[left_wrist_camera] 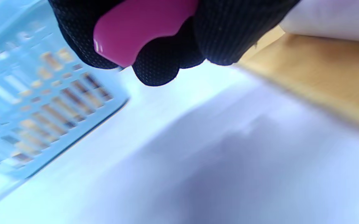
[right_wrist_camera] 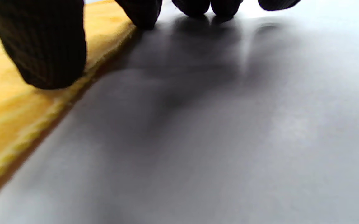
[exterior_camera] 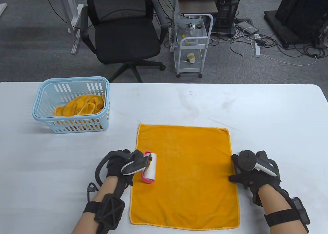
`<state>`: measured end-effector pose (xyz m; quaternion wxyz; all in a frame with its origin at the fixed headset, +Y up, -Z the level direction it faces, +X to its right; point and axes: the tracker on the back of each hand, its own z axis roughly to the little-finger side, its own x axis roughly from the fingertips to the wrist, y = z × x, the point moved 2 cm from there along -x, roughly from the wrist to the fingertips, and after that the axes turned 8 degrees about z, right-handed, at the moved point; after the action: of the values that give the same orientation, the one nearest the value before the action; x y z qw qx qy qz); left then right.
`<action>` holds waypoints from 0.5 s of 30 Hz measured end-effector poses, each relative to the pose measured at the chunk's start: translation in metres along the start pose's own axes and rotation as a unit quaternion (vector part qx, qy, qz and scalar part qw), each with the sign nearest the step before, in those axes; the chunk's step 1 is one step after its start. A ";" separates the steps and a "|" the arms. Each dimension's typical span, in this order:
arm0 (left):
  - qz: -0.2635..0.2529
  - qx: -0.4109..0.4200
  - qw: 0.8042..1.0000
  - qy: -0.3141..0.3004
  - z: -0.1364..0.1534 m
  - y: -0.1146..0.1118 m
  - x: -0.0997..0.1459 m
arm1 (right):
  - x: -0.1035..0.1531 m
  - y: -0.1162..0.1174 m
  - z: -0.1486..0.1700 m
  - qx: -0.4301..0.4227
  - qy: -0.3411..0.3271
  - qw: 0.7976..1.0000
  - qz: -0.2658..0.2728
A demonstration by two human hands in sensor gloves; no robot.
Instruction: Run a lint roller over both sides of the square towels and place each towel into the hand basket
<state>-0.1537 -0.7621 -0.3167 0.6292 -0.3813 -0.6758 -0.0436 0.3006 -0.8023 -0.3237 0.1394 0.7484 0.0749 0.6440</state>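
An orange towel (exterior_camera: 184,175) is spread flat on the white table (exterior_camera: 256,111), between the two gloved hands. The lint roller (exterior_camera: 150,168) is gripped by the left hand (exterior_camera: 120,164), with the fingers (left_wrist_camera: 154,67) curled round its pink handle (left_wrist_camera: 139,28); its white roll is laid on the towel's edge nearest that hand, just past the fingertips. The right hand (exterior_camera: 247,172) is rested flat at the towel's opposite edge, fingers relaxed and holding nothing. In the right wrist view the thumb (right_wrist_camera: 45,46) is seen pressed on the towel's hem, while the other fingertips (right_wrist_camera: 195,7) are set down on the bare table just beside it. The blue basket (exterior_camera: 71,108) is found well beyond the left hand, farther from the person, with crumpled orange cloth (exterior_camera: 82,105) already inside it.
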 end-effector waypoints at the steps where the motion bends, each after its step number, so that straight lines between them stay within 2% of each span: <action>1: 0.001 -0.003 1.000 0.007 0.006 -0.003 0.001 | 0.000 0.000 0.000 0.000 0.000 1.000 0.000; 2: 0.005 0.005 1.000 0.011 0.013 -0.006 0.002 | 0.000 0.000 0.000 -0.001 0.000 1.000 0.000; 4: 0.008 0.072 0.997 -0.020 0.019 -0.008 0.006 | 0.000 0.000 0.000 -0.002 0.000 1.000 0.001; 6: -0.004 0.134 0.989 -0.060 0.014 -0.004 0.012 | 0.000 0.000 0.000 -0.002 0.000 1.000 0.001; 9: -0.019 0.201 0.968 -0.146 -0.014 0.010 0.027 | 0.000 0.000 0.000 -0.003 0.001 1.000 0.001; 12: -0.028 0.209 0.954 -0.211 -0.051 0.022 0.042 | 0.000 0.000 0.000 -0.005 0.002 1.000 0.002; 15: -0.022 0.185 0.950 -0.251 -0.081 0.023 0.051 | 0.000 0.001 0.000 -0.006 0.003 1.000 0.002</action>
<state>-0.0703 -0.7660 -0.2645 0.4981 -0.2418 -0.8160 0.1658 0.3009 -0.8028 -0.3232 0.1426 0.7459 0.0701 0.6468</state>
